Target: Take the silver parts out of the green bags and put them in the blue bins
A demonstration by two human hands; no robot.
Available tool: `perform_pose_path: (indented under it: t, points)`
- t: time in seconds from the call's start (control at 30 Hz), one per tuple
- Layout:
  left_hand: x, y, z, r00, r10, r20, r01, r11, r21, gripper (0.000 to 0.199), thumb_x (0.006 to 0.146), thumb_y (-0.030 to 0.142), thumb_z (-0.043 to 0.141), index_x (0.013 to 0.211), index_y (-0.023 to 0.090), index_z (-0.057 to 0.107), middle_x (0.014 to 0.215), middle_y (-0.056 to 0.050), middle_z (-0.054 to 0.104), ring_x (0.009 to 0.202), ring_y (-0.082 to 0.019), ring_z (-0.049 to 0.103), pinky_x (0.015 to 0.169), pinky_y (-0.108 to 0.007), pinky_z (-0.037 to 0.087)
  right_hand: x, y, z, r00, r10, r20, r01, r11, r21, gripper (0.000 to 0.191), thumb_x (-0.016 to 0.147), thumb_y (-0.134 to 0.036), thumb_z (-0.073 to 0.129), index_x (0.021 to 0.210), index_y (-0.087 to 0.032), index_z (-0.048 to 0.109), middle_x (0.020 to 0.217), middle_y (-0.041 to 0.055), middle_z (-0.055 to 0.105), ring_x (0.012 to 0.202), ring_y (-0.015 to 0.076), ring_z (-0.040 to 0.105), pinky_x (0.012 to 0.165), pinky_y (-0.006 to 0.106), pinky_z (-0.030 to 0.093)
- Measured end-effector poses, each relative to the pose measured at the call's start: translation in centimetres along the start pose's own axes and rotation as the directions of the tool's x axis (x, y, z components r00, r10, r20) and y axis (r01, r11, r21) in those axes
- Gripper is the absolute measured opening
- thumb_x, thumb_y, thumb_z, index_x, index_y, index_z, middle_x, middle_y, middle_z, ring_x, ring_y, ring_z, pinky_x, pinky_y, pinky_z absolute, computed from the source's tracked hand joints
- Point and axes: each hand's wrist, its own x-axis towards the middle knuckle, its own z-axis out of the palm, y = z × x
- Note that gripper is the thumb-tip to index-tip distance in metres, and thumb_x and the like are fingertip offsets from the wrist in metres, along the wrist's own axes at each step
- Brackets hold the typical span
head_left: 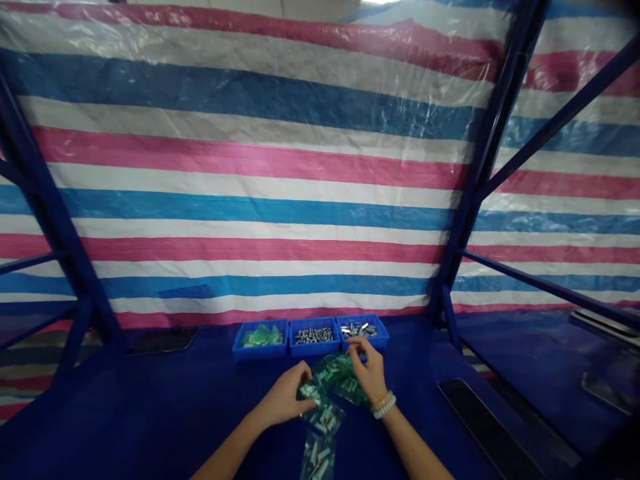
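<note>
A striped sheet (260, 153) hangs behind my blue counter (200, 413), where three blue trays (315, 349) stand in a row. My left hand (284, 399) has its thumb and fingers curved about the small bags (324, 417); my right hand (369, 373) bends its fingers over them. Whether either is clamped, I cannot tell. The bags lie heaped between my hands, nearer me than the trays.

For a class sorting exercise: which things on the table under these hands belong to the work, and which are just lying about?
Seem part of the work:
clear plastic bags, at the left hand and right hand
left tray, middle tray and right tray, holding small items

Seem just lying about:
right dark slab
far-left dark slab
</note>
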Motion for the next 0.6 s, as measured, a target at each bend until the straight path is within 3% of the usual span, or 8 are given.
perform_pose_path:
  t: [0.13,0.3,0.47,0.6]
  points:
    - [0.5,0.0,-0.5,0.990,-0.043,-0.137,-0.004,0.944,-0.329,0.019,0.072,0.020,0.062,0.084,0.020,0.049,0.072,0.004,0.056,0.067,-0.014,0.054,0.062,-0.023,0.041,-0.3,-0.9,0.3,0.996,0.010,0.092,-0.015,0.999,0.051,0.019,0.085,-0.031,0.054,0.091,-0.016,0.065,0.072,0.0029,0.065,0.067,0.0180,0.061,0.064,0.027,0.048]
    - [0.7,0.4,-0.2,0.974,-0.153,-0.166,0.019,0.788,-0.616,0.032,0.067,0.024,0.073,0.084,0.020,0.046,0.067,0.006,0.058,0.059,-0.012,0.056,0.057,-0.022,0.041,-1.4,-1.9,1.5,0.932,0.029,0.362,-0.101,0.978,0.181,0.025,0.079,-0.031,0.064,0.101,-0.018,0.064,0.083,0.0040,0.068,0.073,0.0182,0.064,0.062,0.026,0.050]
    - [0.8,0.3,0.5,0.957,-0.192,-0.216,-0.011,0.723,-0.690,0.034,0.064,0.025,0.078,0.081,0.019,0.050,0.069,0.003,0.063,0.063,-0.014,0.062,0.060,-0.023,0.046,-2.0,-1.7,2.3,0.909,0.046,0.415,-0.155,0.960,0.232,0.010,0.078,-0.027,0.065,0.079,-0.018,0.060,0.064,-0.0024,0.059,0.056,0.0125,0.056,0.053,0.022,0.044]
    - [0.6,0.7,0.5,0.948,-0.097,-0.304,-0.117,0.780,-0.614,0.021,0.071,0.024,0.072,0.082,0.018,0.056,0.079,-0.004,0.068,0.077,-0.019,0.066,0.071,-0.030,0.052,-1.6,-1.9,1.8,0.926,-0.018,0.376,-0.065,0.976,0.208,0.007,0.077,-0.019,0.062,0.078,-0.019,0.055,0.065,-0.0033,0.056,0.057,0.0126,0.054,0.054,0.022,0.044]
